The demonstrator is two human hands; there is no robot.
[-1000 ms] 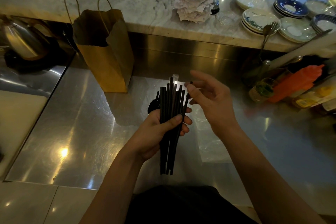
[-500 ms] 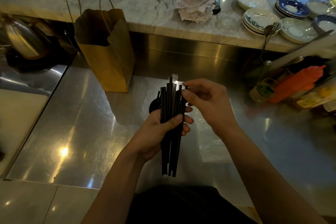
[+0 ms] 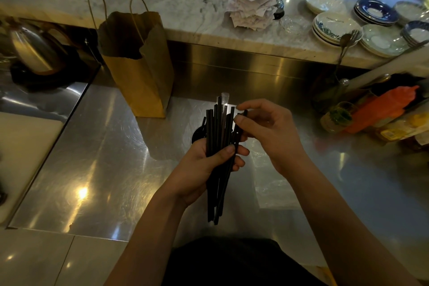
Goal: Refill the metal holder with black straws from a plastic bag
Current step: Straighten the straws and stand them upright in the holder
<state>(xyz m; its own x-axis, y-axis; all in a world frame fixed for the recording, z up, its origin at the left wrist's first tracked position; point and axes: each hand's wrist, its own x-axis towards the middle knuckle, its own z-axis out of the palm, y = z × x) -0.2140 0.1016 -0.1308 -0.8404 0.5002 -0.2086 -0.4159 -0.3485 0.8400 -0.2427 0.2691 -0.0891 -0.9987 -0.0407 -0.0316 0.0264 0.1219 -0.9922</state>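
Left hand grips black straws; right hand pinches one near top; paper bag well apart.

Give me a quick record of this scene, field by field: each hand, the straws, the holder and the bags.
left hand: grips a bundle of black straws, held roughly upright
right hand: pinches the top of one straw at the bundle's right edge
metal holder: on the steel counter, mostly hidden behind the bundle
plastic bag: lies flat under the right forearm
paper bag: stands open, behind and left of the holder
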